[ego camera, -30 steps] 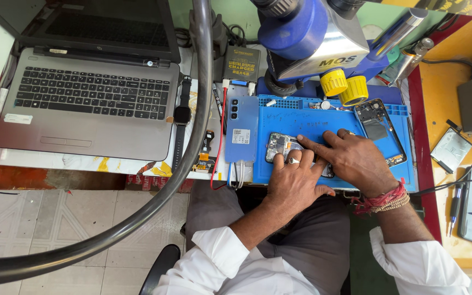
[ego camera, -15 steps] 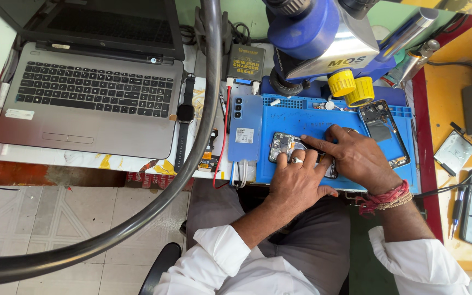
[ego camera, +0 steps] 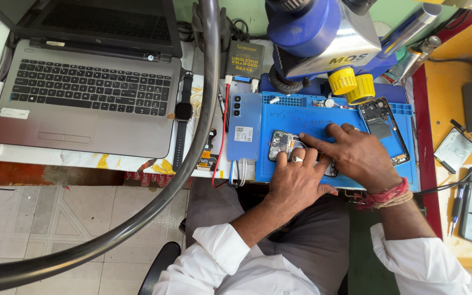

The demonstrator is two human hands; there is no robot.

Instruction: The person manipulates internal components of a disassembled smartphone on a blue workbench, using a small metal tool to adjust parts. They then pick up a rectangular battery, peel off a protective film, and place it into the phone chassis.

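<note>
Down on the blue work mat, both hands rest on an opened phone with its insides showing. The left hand, fingers loosely curled and a ring on one, presses on the phone's lower part. The right hand lies flat beside it, index finger stretched out onto the phone's edge; neither grips anything. A blue back cover lies just left of the phone, a bare phone frame right. The microscope crowds the mat's far edge; the laptop sits well apart.
</note>
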